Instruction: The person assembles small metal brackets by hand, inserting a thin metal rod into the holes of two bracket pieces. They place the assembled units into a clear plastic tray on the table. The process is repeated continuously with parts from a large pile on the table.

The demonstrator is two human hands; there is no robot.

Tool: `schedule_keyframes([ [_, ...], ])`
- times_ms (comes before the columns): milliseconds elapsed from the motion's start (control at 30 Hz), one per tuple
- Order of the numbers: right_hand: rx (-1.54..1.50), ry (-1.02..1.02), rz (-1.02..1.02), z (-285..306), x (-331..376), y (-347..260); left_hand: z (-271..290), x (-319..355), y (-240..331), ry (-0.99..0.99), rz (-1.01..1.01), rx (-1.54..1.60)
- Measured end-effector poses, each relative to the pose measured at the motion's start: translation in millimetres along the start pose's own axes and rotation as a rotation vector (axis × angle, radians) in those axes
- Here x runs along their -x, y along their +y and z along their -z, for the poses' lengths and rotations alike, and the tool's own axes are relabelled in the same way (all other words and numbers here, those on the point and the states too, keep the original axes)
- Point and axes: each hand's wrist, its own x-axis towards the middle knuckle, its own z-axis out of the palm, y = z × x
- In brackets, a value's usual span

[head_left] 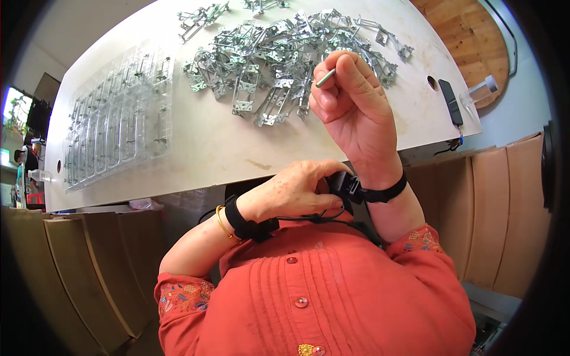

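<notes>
My right hand is raised over the table's near side, palm toward me. Its thumb and forefinger pinch a short, thin metal rod whose end sticks out to the left. Below it, my left hand curls round a small black box-shaped device strapped at my right wrist. The left fingertips are partly hidden behind that device. Past my right hand lies a large heap of silvery metal brackets joined by thin rods.
Clear plastic trays holding metal parts cover the table's left side. At the right edge of the white table lie a flat black object and a clear plastic cup. Cardboard boxes stand below on both sides.
</notes>
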Motion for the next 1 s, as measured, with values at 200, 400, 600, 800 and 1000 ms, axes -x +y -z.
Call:
schedule_keyframes([
  [200,0.294,0.054,0.109,7.3,1.3,7.2,-3.4,-7.8,-12.0,-0.030,0.031,0.027],
  [400,1.101,-0.122,0.517,20.6,-0.1,26.7,-5.8,-11.7,-17.2,0.022,-0.007,0.063],
  [600,1.503,-0.372,0.811,36.1,-13.7,36.5,-2.5,-13.5,-30.2,-0.031,0.026,0.066],
  [800,1.464,-0.319,0.758,27.9,-11.0,27.2,5.6,-6.4,-26.2,0.096,0.001,0.011],
  [1000,1.382,-0.139,0.624,25.6,-4.4,10.0,27.2,23.2,-17.2,0.473,-0.015,-0.210],
])
